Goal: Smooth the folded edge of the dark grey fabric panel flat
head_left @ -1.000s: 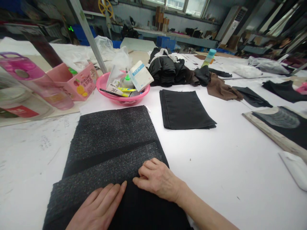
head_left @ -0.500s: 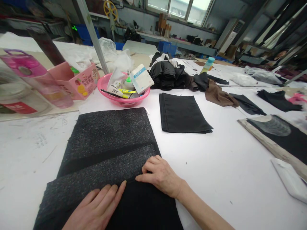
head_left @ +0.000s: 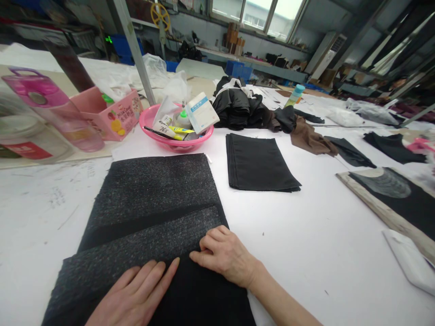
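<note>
A dark speckled woven fabric piece (head_left: 159, 179) lies on the white table, with a second speckled strip (head_left: 136, 242) across its lower part. Smooth black cloth (head_left: 204, 290) meets that strip along a seam. My left hand (head_left: 136, 290) rests flat on the black cloth, its fingers stretched out and the index fingertip at the seam. To its right, my right hand (head_left: 226, 253) has its fingers curled and thumb pressed in at the strip's right end, pinching the fabric there. The layers under both palms are hidden.
A pink basin (head_left: 176, 142) of small supplies stands behind the fabric. Stacked black cloth pieces (head_left: 261, 163) lie to the right. Further right are a board (head_left: 367, 194) with black cloth and a white packet (head_left: 409, 260). At left stand a pink bottle (head_left: 57, 108) and a jar (head_left: 30, 138).
The right hand has shifted very slightly left and down along the seam. The left hand stays nearly in place. The whole view has moved a little.
</note>
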A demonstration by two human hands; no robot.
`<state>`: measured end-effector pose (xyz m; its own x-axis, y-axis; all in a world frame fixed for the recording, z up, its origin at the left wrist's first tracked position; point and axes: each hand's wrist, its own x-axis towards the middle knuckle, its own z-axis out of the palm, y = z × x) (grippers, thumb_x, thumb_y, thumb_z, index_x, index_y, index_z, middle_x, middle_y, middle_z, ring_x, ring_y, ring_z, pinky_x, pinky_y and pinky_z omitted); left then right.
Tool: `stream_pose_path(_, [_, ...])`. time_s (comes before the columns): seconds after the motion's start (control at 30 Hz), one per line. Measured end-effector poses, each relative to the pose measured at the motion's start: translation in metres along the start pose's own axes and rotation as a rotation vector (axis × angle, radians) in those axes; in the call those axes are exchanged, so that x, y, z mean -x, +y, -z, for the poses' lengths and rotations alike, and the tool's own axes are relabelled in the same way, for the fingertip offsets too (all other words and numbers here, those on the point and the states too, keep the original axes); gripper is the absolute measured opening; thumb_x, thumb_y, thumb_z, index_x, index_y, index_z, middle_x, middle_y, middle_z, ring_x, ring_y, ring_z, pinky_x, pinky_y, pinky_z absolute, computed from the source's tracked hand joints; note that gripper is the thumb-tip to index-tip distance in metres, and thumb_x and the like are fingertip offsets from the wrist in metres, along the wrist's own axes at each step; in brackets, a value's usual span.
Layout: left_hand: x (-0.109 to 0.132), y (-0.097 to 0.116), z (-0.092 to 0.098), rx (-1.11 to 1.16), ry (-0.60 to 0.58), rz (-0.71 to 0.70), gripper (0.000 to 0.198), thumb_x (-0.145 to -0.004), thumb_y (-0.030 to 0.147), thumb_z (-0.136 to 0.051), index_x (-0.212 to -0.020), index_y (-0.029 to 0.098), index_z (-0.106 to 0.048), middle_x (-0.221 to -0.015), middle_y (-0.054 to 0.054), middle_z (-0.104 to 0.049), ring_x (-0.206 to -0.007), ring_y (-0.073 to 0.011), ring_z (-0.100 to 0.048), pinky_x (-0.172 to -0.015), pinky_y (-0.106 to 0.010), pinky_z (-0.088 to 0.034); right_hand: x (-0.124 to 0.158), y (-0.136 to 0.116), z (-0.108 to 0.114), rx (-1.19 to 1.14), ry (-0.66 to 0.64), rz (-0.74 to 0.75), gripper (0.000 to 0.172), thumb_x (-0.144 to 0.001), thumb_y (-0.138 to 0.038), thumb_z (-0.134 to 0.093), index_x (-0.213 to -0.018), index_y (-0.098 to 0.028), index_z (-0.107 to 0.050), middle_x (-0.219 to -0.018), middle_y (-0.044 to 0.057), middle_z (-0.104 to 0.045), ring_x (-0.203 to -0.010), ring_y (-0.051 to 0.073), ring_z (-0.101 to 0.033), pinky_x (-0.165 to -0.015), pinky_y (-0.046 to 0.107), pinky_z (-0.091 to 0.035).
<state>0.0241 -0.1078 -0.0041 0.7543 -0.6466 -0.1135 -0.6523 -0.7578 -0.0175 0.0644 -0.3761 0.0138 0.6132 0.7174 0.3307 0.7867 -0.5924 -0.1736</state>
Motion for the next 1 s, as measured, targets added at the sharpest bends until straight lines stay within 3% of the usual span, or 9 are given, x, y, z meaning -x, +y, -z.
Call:
stream_pose_path(0.13, [-0.008, 0.006, 0.001, -0.012, 0.015, -0.048, 0.058, -0.085, 0.007, -0.045, -0.138, 0.030, -0.044, -0.124, -0.001, -0.062, -0.115, -0.0200, -0.053, -0.102, -0.036, -0.036, -0.001, -0.003, -0.002, 0.048, 0.014, 0.007, 0.020, -0.098, -0.014, -0.046, -0.108, -0.023, -0.060, -0.081, 0.000, -0.053, -0.078, 0.014, -0.044, -0.069, 0.032, -0.033])
stream_pose_path(0.4, [-0.020, 0.014, 0.004, -0.050, -0.088, -0.075, 0.059, -0.085, 0.007, -0.042, -0.140, 0.028, -0.040, -0.118, -0.005, -0.064, -0.110, -0.0235, -0.056, -0.094, -0.040, -0.044, 0.002, 0.006, 0.004, -0.024, 0.005, -0.017, 0.016, -0.100, -0.022, -0.049, -0.108, -0.026, -0.062, -0.085, -0.001, -0.056, -0.082, 0.013, -0.046, -0.068, 0.031, -0.032])
stream_pose_path(0.7, [-0.024, 0.017, 0.005, 0.019, -0.110, -0.030, 0.063, -0.086, 0.004, -0.040, -0.143, 0.031, -0.033, -0.119, -0.005, -0.063, -0.110, -0.0232, -0.055, -0.094, -0.041, -0.043, 0.018, 0.016, 0.006, -0.019, -0.022, -0.069, 0.017, -0.097, -0.024, -0.055, -0.111, -0.030, -0.062, -0.088, -0.001, -0.056, -0.085, 0.013, -0.047, -0.069, 0.030, -0.032])
stream_pose_path(1.0, [-0.026, 0.023, 0.002, 0.058, -0.064, -0.030, 0.056, -0.088, 0.009, -0.042, -0.140, 0.029, -0.040, -0.130, -0.005, -0.058, -0.120, -0.0227, -0.050, -0.105, -0.042, -0.036, 0.019, 0.012, 0.001, -0.023, 0.045, -0.106, 0.018, -0.099, -0.024, -0.052, -0.111, -0.031, -0.062, -0.087, -0.001, -0.057, -0.084, 0.013, -0.047, -0.072, 0.030, -0.033])
